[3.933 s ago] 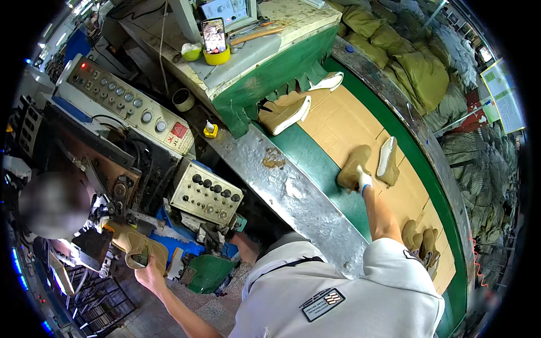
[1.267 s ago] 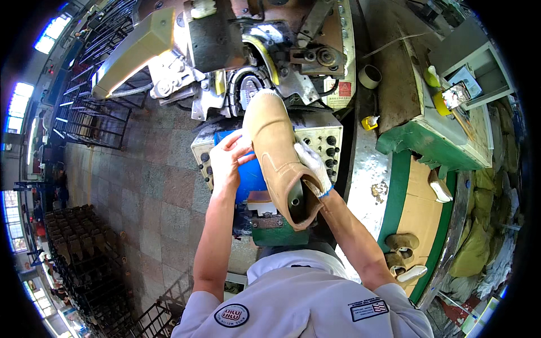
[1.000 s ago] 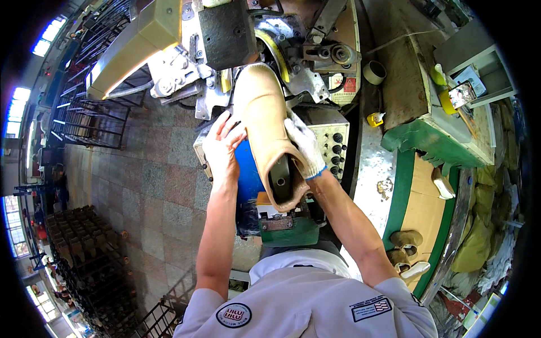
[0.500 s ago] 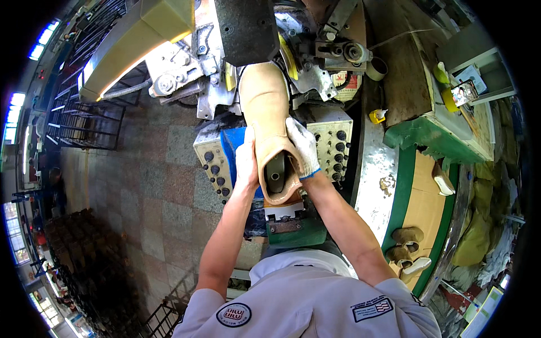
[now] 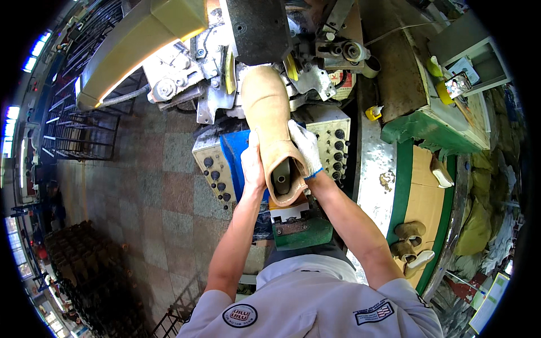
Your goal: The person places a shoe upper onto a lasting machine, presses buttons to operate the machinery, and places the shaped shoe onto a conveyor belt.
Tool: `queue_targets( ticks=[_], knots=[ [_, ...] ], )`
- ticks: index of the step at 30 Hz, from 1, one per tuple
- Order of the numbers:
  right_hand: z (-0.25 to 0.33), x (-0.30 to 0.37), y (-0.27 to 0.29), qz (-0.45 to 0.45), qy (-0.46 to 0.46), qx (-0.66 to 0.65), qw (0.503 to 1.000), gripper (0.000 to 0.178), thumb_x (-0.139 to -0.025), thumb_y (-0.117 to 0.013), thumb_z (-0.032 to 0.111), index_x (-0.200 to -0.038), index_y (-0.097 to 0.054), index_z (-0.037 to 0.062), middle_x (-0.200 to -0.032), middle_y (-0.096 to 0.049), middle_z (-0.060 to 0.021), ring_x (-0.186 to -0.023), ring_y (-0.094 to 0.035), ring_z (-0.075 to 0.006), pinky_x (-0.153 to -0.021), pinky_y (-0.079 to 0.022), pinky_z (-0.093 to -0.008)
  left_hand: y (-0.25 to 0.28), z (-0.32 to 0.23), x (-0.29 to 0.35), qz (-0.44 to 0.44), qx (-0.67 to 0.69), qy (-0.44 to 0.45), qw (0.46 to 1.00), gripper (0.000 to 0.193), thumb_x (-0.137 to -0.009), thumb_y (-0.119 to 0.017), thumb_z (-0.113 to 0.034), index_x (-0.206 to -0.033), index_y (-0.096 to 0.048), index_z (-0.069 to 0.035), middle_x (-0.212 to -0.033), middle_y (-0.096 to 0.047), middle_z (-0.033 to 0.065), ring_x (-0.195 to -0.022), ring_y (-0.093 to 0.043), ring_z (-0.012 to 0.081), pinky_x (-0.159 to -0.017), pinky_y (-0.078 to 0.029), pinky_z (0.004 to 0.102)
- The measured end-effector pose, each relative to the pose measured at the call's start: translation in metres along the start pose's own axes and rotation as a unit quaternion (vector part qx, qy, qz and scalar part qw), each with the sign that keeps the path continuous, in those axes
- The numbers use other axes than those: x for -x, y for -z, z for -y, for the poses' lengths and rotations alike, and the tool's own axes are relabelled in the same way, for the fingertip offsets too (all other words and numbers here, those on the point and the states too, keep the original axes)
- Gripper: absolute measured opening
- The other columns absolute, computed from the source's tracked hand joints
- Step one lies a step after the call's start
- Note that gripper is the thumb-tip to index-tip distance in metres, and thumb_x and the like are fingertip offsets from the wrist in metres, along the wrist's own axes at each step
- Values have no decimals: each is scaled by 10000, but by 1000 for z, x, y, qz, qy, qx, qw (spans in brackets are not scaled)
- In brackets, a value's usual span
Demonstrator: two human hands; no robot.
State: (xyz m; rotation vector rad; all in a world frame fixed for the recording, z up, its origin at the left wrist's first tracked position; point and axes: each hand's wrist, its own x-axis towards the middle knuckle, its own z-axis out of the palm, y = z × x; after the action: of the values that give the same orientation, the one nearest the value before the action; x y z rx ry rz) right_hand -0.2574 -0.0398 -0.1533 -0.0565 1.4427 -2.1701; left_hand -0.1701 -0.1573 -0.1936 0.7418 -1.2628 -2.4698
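Tiled floor [image 5: 169, 197]; one tan boot [image 5: 265, 112] already toe-first at the machine [image 5: 256, 28], in left hand [image 5: 253, 164] and right hand [image 5: 305, 147] grip; more footwear [image 5: 409, 229] lies unplaced on cardboard [image 5: 425, 180].

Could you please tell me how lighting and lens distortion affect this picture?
In the head view, glare whitens the metal ledge and machine plates; the lower-left rack lies in shadow; the right-hand green strip bends near the rim; the tan boot is clear.

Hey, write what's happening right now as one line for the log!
left hand: bare, holding left side of tan boot | right hand: white-gloved, holding right side | boot: toe toward machine, opening toward person
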Motion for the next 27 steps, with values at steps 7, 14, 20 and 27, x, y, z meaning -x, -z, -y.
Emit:
queue_targets(
  ticks=[7, 14, 20, 27],
  knots=[
    [-14, -5, 9, 0, 4, 35, 999, 374, -1070, -631, 312, -1157, -725, -40, -1075, -739, -59, -943, -637, -99, -818, -543, -293, 8, 9, 1, 19, -77, -77, 994, 574, -1144, -387, -472, -1302, -648, 15, -1125, -760, 124, -918, -760, 190, -818, -626, 333],
    [-18, 9, 37, 50, 13, 6, 999, 528, -1076, -585, 353, -1448, -584, -21, -1272, -695, -86, -1077, -679, -180, -878, -575, -358, 5, -24, 24, -38, -163, -31, 985, 584, -1118, -473, -505, -1300, -679, 11, -1126, -754, 84, -902, -707, 124, -785, -548, 267],
    [10, 89, 172, -153, -39, -43, 986, 594, -1060, -593, 357, -1506, -474, -18, -1374, -661, -213, -1171, -695, -356, -909, -601, -513, -14, -49, 96, -146, -212, -147, 955, 465, -1098, -581, -325, -1386, -624, 38, -1223, -721, 169, -1025, -710, 178, -881, -568, 314],
    [-30, 145, 413, -418, -162, -147, 882, 530, -1016, -674, 317, -1407, -539, -14, -1301, -683, -207, -1057, -731, -397, -872, -604, -570, -79, -56, 132, -103, -400, -219, 884, 628, -1045, -656, -375, -1499, -526, 38, -1382, -621, 175, -1240, -590, 299, -1067, -456, 385]
  ],
)
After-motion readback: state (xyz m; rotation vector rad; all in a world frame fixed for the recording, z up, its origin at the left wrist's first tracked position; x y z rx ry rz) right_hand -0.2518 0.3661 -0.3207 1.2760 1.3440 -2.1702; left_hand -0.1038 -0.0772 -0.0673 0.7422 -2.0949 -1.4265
